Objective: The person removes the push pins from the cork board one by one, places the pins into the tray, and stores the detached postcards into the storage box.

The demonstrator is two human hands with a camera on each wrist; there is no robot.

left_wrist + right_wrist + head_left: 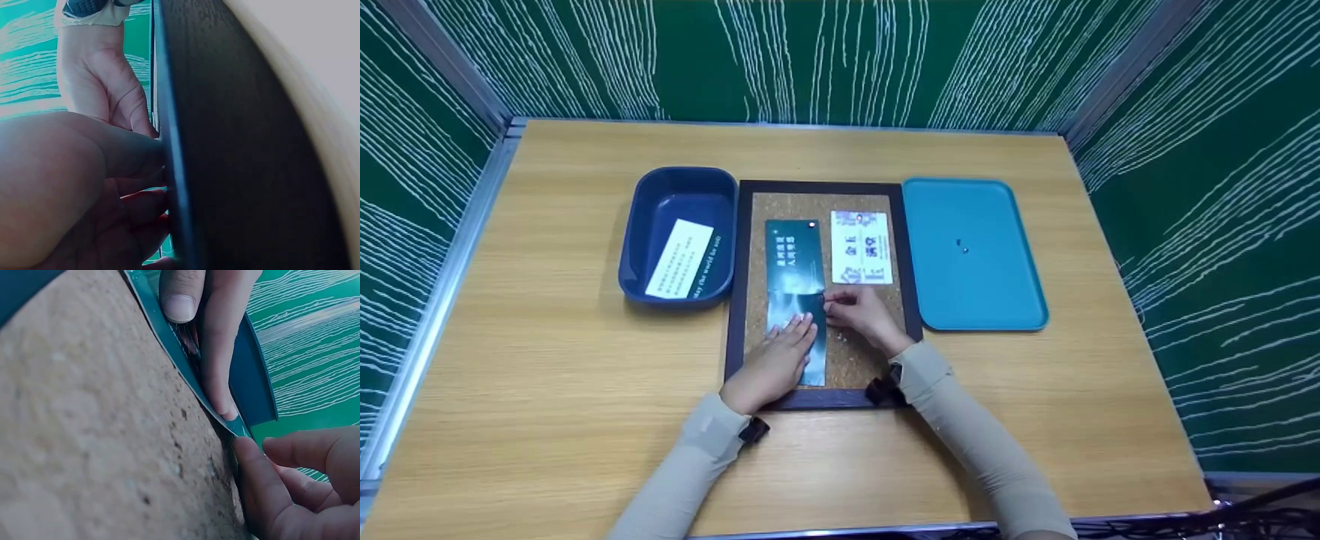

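One long green strip (795, 285), seemingly light, bendable and easily creased, best held by its edges, lies on the corkboard (853, 366). Left hand (776, 361), fingers extended, presses it; right hand (866, 315), fingers curled, meets its edge, grip unclear.

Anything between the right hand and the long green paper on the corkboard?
Nothing visible. The right hand's fingertips are at the right edge of the green paper. The left hand rests on the paper's lower part, not in between; the white card lies beside its upper part, also out of the way.
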